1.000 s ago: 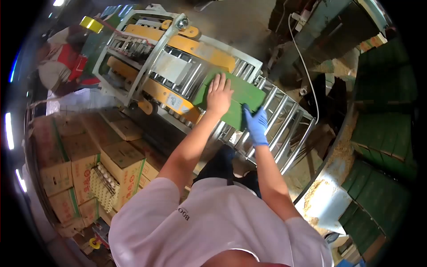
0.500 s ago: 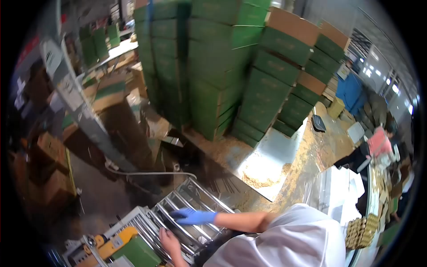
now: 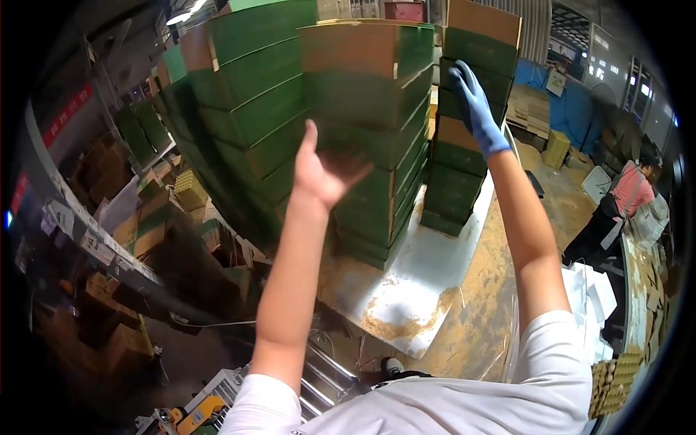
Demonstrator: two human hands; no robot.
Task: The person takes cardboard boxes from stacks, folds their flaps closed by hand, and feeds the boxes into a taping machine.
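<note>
My bare left hand [image 3: 326, 172] is raised before a tall stack of green boxes [image 3: 362, 138], its thumb up and its other fingers blurred and spread. It holds nothing. Higher and to the right, my right hand [image 3: 475, 109] in a blue glove reaches out beside a second green stack [image 3: 457, 170] with brown cardboard parts. Its fingers are stretched out, with nothing in them. Whether either hand touches a box cannot be made out.
A metal roller conveyor [image 3: 326, 373] lies low in front of my body. A pale board [image 3: 413, 283] with sawdust lies under the stacks. At the right, a person in pink [image 3: 631, 188] stands by a long table. Egg trays [image 3: 612, 384] are stacked at the lower right.
My hands have left the green box on the conveyor, passed over the rollers and risen to the stacks. The view has turned right, away from the conveyor.
</note>
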